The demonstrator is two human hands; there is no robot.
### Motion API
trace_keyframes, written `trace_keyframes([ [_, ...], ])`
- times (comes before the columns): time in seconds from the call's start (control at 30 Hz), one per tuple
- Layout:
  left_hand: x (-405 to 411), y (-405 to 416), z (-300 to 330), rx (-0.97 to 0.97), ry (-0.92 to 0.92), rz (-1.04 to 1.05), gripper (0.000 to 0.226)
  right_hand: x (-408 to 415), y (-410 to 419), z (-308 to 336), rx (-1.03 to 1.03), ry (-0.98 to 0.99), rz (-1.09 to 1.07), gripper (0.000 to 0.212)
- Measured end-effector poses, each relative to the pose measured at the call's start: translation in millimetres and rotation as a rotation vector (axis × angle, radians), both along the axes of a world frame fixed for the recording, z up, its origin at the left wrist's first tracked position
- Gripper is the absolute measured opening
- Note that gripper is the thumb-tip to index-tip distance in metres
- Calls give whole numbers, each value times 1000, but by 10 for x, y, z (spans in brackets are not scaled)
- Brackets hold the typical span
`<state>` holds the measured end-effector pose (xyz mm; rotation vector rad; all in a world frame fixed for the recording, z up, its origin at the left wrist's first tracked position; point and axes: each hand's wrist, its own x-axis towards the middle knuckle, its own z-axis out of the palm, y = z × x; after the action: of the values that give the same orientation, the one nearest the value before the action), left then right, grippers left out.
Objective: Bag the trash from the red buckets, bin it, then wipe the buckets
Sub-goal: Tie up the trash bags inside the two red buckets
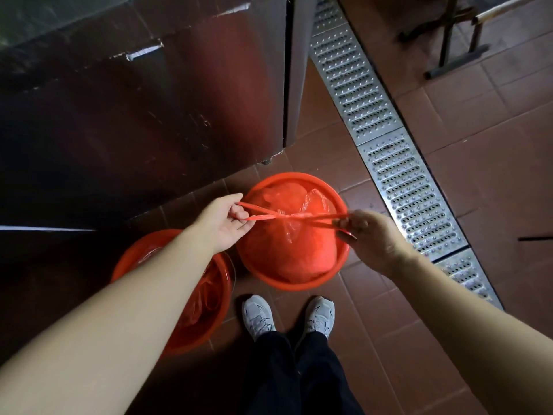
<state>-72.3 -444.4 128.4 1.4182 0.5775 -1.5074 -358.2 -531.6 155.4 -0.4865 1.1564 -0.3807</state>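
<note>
A red bucket (299, 285) stands on the tiled floor just ahead of my feet, filled by a red plastic trash bag (287, 253). The bag's two handles are pulled taut sideways and cross in a knot above the bag. My left hand (223, 224) grips the left handle ends, and my right hand (366, 236) pinches the right handle ends. A second red bucket (209, 322) sits to the left, partly under my left forearm, with red plastic inside it.
A dark steel cabinet (149, 115) fills the upper left, close behind both buckets. A perforated metal drain grate (398, 175) runs diagonally across the floor on the right. Black furniture legs (449, 43) stand at the top right. My grey shoes (258, 317) stand close to the buckets.
</note>
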Motion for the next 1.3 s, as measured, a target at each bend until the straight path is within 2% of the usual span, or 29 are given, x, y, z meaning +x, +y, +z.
trace_keyframes([
  [0.07, -6, 17, 4, -20, 51, 37, 45, 72, 2, 43, 164, -189, -195, 31],
  [0.1, 9, 24, 13, -20, 62, 55, 45, 95, 1, 55, 185, -211, -195, 37],
  [0.13, 27, 23, 27, -17, 62, 77, 45, 93, 1, 47, 135, -172, -96, 41],
  [0.17, 46, 13, 44, -16, 57, 100, 45, 74, 7, 28, -4, -48, 107, 41],
  [0.23, 62, -14, 77, -18, 38, 107, 46, -65, 60, -51, -515, 345, 730, 40],
  [0.27, 59, -25, 92, -14, 25, 86, 47, -163, 98, -120, -771, 505, 975, 39],
  [0.3, 47, -40, 103, -2, 10, 55, 47, -265, 135, -160, -988, 600, 1107, 35],
  [0.37, 12, -56, 119, 40, -30, -8, 50, -457, 201, -170, -1224, 638, 1188, 28],
  [0.5, -38, -70, 110, 70, -116, 8, 51, -524, 260, -216, -1347, 652, 1178, 24],
  [0.57, -53, -74, 138, 5, -85, -13, 45, -478, 267, -239, -1228, 703, 1099, 26],
  [0.63, -38, -34, 224, -132, -21, -143, 31, -403, 257, -181, -874, 635, 863, 31],
  [0.73, -63, -12, 389, -315, 77, -363, 13, -266, 211, 10, -426, 311, 404, 27],
  [0.83, -149, 17, 517, -405, 126, -539, 26, -37, 220, 182, -170, -44, 151, 24],
  [0.9, -251, 20, 590, -429, 168, -614, 35, 95, 244, 256, -99, -142, 158, 37],
  [1.0, -390, 6, 706, -450, 186, -706, 25, 201, 252, 324, -83, -153, 310, 53],
  [1.07, -454, -17, 743, -397, 155, -747, 37, 233, 219, 343, -115, -128, 434, 61],
  [1.17, -508, -43, 747, -263, 20, -803, 41, 244, 166, 333, -192, -71, 632, 77],
  [1.27, -521, -25, 741, -200, 41, -764, 40, 261, 139, 338, -169, -81, 720, 89],
  [1.3, -531, -14, 749, -191, 62, -750, 36, 279, 136, 355, -176, -87, 738, 85],
])
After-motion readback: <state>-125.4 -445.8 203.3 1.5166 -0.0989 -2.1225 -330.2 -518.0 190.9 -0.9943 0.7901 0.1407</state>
